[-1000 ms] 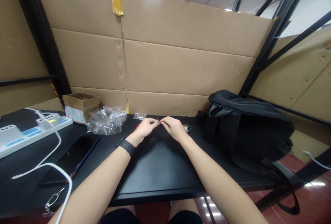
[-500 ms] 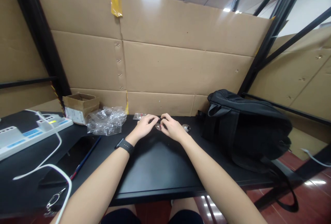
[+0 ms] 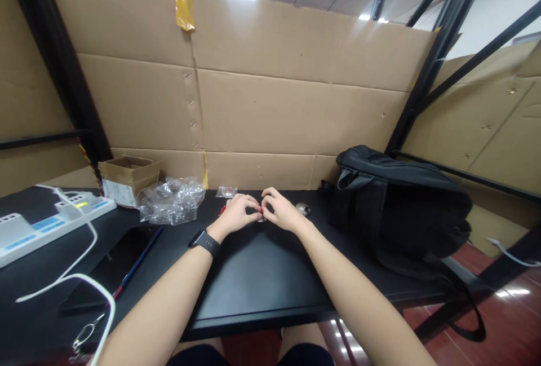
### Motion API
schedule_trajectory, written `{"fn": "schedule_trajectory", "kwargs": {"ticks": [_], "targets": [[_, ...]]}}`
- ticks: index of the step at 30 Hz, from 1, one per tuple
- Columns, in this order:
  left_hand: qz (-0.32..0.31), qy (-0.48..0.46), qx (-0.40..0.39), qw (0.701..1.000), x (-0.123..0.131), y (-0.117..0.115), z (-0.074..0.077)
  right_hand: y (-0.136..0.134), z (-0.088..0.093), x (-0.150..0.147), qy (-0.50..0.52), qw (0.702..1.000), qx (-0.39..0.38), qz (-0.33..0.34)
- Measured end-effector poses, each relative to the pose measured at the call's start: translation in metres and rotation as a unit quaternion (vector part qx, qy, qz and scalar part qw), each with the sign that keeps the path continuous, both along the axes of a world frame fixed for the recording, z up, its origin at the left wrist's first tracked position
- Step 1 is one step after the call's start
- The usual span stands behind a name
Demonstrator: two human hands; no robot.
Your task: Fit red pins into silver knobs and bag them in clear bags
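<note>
At the far middle of the black table (image 3: 262,276), my hands meet over a small red and silver piece (image 3: 261,215), mostly covered by the fingers. My left hand (image 3: 240,214), with a dark watch on its wrist, has bent fingers closed on the piece's left side. From the right, the curled thumb and fingers of my right hand (image 3: 279,209) pinch the same piece. Another red item (image 3: 223,208) peeks out behind my left hand. A round, shiny metal piece (image 3: 303,208) lies just right of my right hand. Behind the left hand is a small clear packet (image 3: 226,192) with something red inside.
Crumpled clear plastic (image 3: 171,199) and an open cardboard box (image 3: 129,179) stand at back left. Nearer are a white power strip (image 3: 54,228), a dark tablet-like slab (image 3: 112,264), a pen and a white cable. A black backpack (image 3: 401,208) fills the right side.
My left hand has moved slightly toward the right hand and down, and its fingers now meet the small piece. Red shows between the hands. The view has shifted slightly.
</note>
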State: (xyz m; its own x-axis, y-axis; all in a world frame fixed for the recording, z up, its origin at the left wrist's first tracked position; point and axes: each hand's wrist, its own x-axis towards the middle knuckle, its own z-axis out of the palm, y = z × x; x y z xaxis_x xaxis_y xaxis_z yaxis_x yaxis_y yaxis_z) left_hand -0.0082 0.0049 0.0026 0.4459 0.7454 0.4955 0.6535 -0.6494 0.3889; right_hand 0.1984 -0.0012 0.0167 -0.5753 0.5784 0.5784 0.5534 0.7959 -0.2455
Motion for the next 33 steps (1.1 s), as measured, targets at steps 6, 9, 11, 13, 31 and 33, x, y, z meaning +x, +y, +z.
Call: {"fn": "schedule_trajectory", "kwargs": {"ticks": [6, 9, 11, 13, 31, 33], "targets": [[0.015, -0.012, -0.027, 0.999, 0.005, -0.002, -0.006, 0.014, 0.005, 0.022, -0.023, 0.998, -0.056, -0.010], [0.036, -0.013, -0.041, 0.998, 0.011, -0.006, -0.009, 0.024, 0.009, 0.056, -0.050, 0.986, -0.081, -0.137], [0.032, -0.008, -0.045, 0.998, 0.014, -0.007, -0.008, 0.030, 0.010, 0.079, -0.073, 0.971, -0.144, -0.178], [0.039, -0.008, -0.036, 0.999, 0.010, -0.005, -0.007, 0.034, 0.010, 0.097, -0.088, 0.959, -0.200, -0.181], [0.194, 0.115, -0.010, 0.974, -0.047, 0.022, -0.014, 0.044, -0.002, 0.122, -0.057, 0.950, -0.260, -0.165], [0.201, 0.113, -0.007, 0.973, -0.044, 0.022, -0.017, 0.042, 0.001, 0.121, -0.053, 0.953, -0.251, -0.163]]}}
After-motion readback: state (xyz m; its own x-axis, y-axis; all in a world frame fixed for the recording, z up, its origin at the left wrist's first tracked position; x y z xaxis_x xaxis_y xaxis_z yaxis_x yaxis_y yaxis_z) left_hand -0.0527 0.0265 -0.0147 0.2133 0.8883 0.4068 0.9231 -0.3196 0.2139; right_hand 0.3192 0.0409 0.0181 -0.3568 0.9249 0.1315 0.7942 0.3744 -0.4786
